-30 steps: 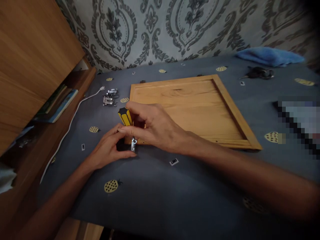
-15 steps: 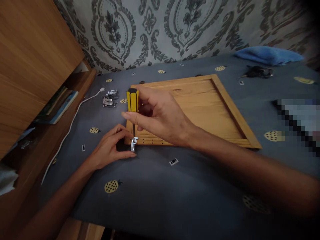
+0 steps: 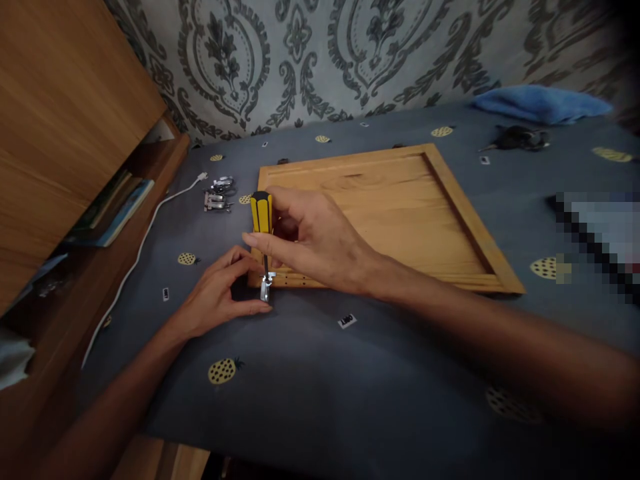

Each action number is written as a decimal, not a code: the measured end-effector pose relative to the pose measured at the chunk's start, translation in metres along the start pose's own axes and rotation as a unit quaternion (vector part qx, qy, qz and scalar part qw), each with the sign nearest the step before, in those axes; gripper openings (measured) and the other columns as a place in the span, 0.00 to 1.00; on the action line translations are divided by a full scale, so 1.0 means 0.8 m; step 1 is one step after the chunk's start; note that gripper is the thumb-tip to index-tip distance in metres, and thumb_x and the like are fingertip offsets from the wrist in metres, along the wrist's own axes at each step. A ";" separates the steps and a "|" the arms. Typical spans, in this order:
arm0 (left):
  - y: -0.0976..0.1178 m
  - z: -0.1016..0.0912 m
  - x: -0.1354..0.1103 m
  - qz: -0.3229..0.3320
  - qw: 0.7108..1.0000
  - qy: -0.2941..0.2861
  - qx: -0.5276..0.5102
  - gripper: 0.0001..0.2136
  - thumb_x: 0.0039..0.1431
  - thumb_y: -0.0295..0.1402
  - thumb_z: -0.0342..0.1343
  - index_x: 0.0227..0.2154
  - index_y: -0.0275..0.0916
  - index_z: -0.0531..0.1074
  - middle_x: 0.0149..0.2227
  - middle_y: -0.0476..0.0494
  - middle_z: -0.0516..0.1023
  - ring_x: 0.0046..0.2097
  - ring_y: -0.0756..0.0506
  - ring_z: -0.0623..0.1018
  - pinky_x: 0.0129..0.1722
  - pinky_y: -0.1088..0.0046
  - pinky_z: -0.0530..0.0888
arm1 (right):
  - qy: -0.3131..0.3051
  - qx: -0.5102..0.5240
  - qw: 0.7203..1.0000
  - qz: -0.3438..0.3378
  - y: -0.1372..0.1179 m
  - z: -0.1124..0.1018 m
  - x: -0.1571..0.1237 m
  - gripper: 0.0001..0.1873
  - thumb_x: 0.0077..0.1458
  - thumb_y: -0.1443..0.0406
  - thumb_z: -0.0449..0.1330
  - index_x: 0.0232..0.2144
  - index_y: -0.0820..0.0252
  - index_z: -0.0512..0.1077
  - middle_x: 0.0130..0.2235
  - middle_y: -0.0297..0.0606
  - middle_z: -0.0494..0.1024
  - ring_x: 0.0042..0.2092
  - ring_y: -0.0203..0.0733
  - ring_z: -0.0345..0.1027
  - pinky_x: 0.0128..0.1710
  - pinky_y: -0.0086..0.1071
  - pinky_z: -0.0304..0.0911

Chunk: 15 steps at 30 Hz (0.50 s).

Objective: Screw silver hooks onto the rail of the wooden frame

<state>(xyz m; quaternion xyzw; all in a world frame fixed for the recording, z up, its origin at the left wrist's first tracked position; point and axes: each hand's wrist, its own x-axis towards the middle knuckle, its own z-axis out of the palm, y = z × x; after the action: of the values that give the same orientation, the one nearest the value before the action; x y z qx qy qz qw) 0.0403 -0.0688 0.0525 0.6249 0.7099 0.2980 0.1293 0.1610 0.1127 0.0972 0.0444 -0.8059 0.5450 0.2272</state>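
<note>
My right hand [image 3: 320, 243] grips the yellow and black handle of a screwdriver [image 3: 261, 213], held upright. The screwdriver's shaft points down, its tip at a shiny metal cabinet hinge [image 3: 266, 287]. That hinge sits at the near left corner of a wooden door panel [image 3: 400, 207], one part reaching past its edge. My left hand [image 3: 213, 297] pinches around the hinge, fingers at the panel's corner and thumb by the hinge's near end. Small dark holes run along the near frame, right of the hinge. The screw itself is too small to make out.
More metal hinges [image 3: 219, 195] lie beyond my left hand. A white cable [image 3: 143, 257] runs along the wooden shelf [image 3: 173, 155] at left. A blue cloth [image 3: 543, 105] and a dark object [image 3: 520, 138] lie at the back right. A blurred-out dark-edged item [image 3: 600, 243] is at far right.
The screwdriver handle has dropped slightly and tilts a little differently, and my right hand has moved down with it. My left hand stays at the hinge. The view has shifted slightly.
</note>
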 end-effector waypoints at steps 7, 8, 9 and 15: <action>0.002 -0.002 0.001 -0.002 1.000 0.002 0.014 0.21 0.58 0.55 0.60 0.41 0.41 0.73 0.43 0.45 0.74 0.46 0.42 0.74 0.46 0.63 0.74 | -0.007 0.013 1.000 0.001 0.001 0.003 -0.002 0.09 0.60 0.64 0.63 0.30 0.59 0.66 0.28 0.31 0.69 0.31 0.35 0.62 0.29 0.30 0.63; 0.002 -0.002 0.001 -0.004 1.000 0.002 0.015 0.21 0.58 0.55 0.61 0.41 0.42 0.73 0.44 0.45 0.74 0.46 0.41 0.74 0.47 0.62 0.74 | -0.012 0.016 1.000 -0.001 0.001 0.003 -0.002 0.09 0.60 0.64 0.63 0.30 0.59 0.65 0.28 0.30 0.69 0.31 0.35 0.63 0.29 0.29 0.63; 0.002 -0.002 0.001 -0.004 1.000 0.002 0.015 0.21 0.58 0.54 0.61 0.41 0.42 0.73 0.45 0.45 0.74 0.47 0.41 0.74 0.48 0.61 0.74 | -0.019 0.019 1.000 -0.004 0.000 0.001 -0.002 0.10 0.60 0.64 0.62 0.31 0.58 0.65 0.28 0.30 0.69 0.31 0.35 0.63 0.29 0.29 0.62; 0.002 -0.001 0.001 -0.007 1.000 0.007 0.015 0.20 0.57 0.54 0.62 0.42 0.44 0.74 0.42 0.46 0.73 0.45 0.41 0.74 0.45 0.62 0.75 | -0.106 0.006 0.994 -0.011 -0.015 -0.010 0.000 0.11 0.62 0.68 0.60 0.28 0.58 0.63 0.27 0.29 0.70 0.30 0.34 0.65 0.30 0.28 0.62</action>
<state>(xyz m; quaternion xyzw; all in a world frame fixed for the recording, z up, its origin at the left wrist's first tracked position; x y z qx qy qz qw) 0.0410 -0.0684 0.0542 0.6198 0.7193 0.2909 0.1176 0.1676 0.1150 0.1102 0.1127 -0.8215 0.5396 0.1459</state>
